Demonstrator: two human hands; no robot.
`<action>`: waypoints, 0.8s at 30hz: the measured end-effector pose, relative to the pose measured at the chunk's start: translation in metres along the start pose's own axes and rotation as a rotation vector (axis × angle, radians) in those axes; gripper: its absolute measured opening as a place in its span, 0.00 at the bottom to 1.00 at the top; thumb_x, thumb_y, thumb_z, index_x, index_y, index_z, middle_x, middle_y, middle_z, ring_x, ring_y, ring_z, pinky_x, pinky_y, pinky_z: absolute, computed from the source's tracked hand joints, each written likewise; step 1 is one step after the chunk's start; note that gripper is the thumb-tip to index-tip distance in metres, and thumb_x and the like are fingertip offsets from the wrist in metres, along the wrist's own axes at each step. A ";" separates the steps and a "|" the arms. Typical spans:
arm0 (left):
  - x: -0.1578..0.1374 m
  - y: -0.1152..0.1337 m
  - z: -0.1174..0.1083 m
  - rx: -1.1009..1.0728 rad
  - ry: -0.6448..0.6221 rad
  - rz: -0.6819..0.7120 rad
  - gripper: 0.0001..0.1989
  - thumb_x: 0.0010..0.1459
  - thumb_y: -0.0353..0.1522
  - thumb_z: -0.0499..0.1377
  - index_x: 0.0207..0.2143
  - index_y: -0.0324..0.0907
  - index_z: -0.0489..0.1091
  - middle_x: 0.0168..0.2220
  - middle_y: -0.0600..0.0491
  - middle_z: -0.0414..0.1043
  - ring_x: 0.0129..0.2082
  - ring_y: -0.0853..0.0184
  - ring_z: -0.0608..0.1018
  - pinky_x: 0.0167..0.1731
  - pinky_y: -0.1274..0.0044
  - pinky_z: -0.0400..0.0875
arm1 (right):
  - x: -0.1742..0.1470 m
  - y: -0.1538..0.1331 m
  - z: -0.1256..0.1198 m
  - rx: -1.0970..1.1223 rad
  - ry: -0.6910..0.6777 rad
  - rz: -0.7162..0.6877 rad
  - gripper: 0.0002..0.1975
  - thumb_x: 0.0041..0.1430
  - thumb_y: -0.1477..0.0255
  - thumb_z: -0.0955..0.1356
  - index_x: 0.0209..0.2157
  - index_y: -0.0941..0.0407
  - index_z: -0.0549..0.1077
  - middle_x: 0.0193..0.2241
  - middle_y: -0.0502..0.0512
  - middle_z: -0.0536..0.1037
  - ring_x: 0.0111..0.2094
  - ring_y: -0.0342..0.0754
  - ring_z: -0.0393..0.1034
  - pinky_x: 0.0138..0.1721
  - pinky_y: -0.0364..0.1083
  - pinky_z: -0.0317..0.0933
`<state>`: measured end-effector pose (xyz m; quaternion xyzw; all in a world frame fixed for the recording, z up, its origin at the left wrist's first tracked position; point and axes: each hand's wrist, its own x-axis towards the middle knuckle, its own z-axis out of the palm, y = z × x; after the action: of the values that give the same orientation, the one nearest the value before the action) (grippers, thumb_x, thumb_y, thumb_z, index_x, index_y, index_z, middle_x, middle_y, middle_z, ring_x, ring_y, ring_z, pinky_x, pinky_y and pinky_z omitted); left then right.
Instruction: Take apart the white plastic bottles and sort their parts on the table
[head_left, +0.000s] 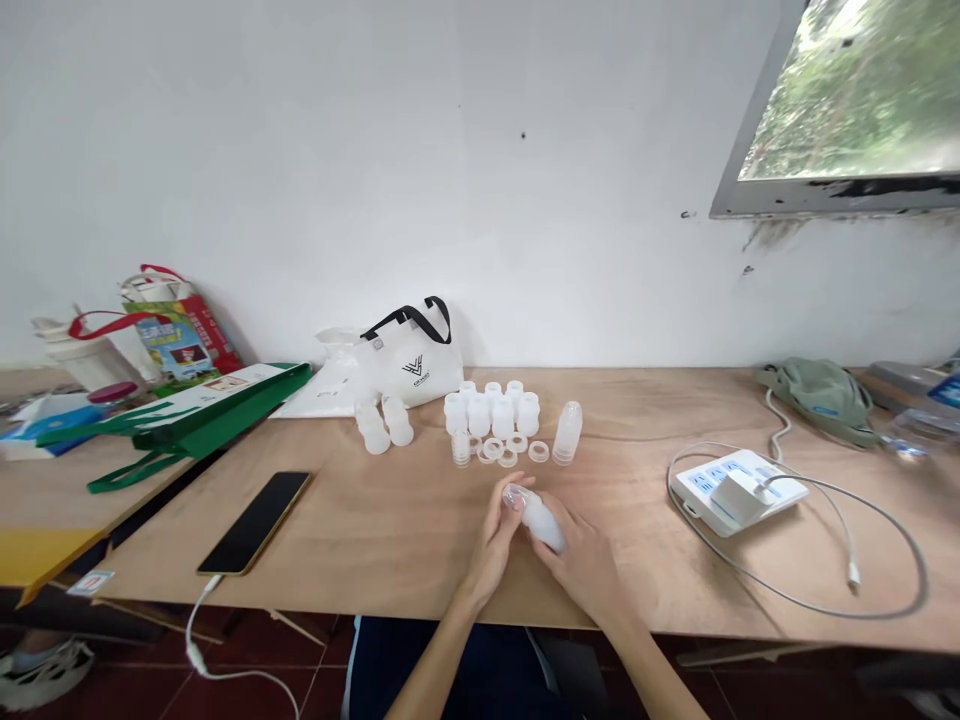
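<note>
The right hand [585, 560] is closed around a small, white, rounded plastic bottle [547, 527], and the left hand [489, 540] holds with its fingers the clear plastic cap [516, 495] at the bottle's far end, above the near part of the brown wooden desk [375, 560]. If the two hands press unevenly, the cap may sit crooked, or the smooth bottle may slip. Beyond lie loose, white plastic rings [538, 459], which a careless reach could scatter, and beside them a tall stack of clear plastic caps [568, 432], which a bump could overturn.

From here I see a milky-white bottle [544, 524], brown table [405, 530], green bag [196, 432] left, grey-green cloth [819, 398] far right.
</note>
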<state>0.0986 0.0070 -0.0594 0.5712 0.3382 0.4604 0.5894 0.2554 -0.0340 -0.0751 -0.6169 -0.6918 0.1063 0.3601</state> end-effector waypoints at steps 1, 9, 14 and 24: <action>-0.004 0.003 -0.001 -0.004 -0.020 0.001 0.25 0.67 0.49 0.55 0.61 0.47 0.64 0.63 0.47 0.69 0.61 0.59 0.71 0.61 0.69 0.64 | 0.001 -0.001 -0.002 0.033 -0.014 0.011 0.22 0.64 0.67 0.66 0.59 0.48 0.70 0.51 0.54 0.81 0.48 0.55 0.78 0.46 0.52 0.71; -0.011 -0.008 -0.002 0.203 0.098 0.052 0.20 0.67 0.50 0.55 0.48 0.44 0.70 0.49 0.49 0.77 0.47 0.61 0.77 0.52 0.71 0.70 | -0.002 -0.001 -0.009 0.068 -0.055 0.009 0.19 0.69 0.55 0.63 0.55 0.46 0.74 0.48 0.54 0.83 0.46 0.57 0.79 0.42 0.51 0.71; -0.013 -0.012 0.000 0.220 0.167 0.025 0.20 0.67 0.51 0.54 0.46 0.45 0.70 0.46 0.50 0.77 0.43 0.62 0.77 0.47 0.73 0.70 | -0.004 0.000 -0.005 -0.054 -0.002 -0.058 0.17 0.69 0.56 0.64 0.54 0.45 0.74 0.46 0.53 0.83 0.44 0.56 0.79 0.40 0.49 0.68; -0.016 -0.025 0.008 0.216 0.478 0.015 0.25 0.64 0.55 0.52 0.43 0.44 0.71 0.43 0.48 0.74 0.44 0.59 0.75 0.46 0.70 0.71 | -0.005 -0.009 0.005 -0.240 0.037 -0.151 0.21 0.70 0.56 0.63 0.57 0.49 0.74 0.43 0.57 0.84 0.44 0.56 0.79 0.44 0.50 0.67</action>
<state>0.1040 -0.0092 -0.0847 0.5083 0.5107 0.5477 0.4252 0.2450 -0.0389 -0.0750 -0.6035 -0.7371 -0.0159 0.3036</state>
